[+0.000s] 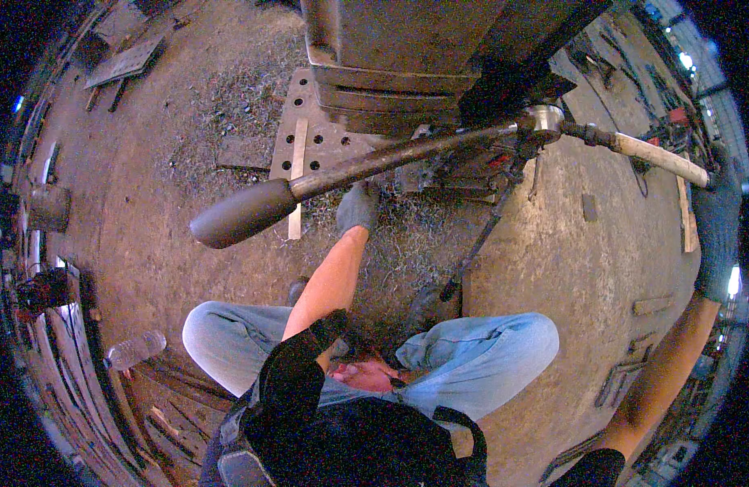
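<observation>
In a dark glove, my right hand is closed round the outer end of a pale lever handle at the far right. That handle runs out from a shiny metal hub. A second lever with a thick dark grip slopes from the hub toward the left. My left hand, in a grey glove, reaches under this lever beside the machine's base; the lever hides its fingertips, so I cannot tell what they hold. A holed metal plate and a narrow pale strip lie just left of it.
A large brown machine body stands in front of me. Metal shavings litter the floor around it. A third, thin dark lever hangs down toward my right knee. A plastic bottle lies at left near long metal bars.
</observation>
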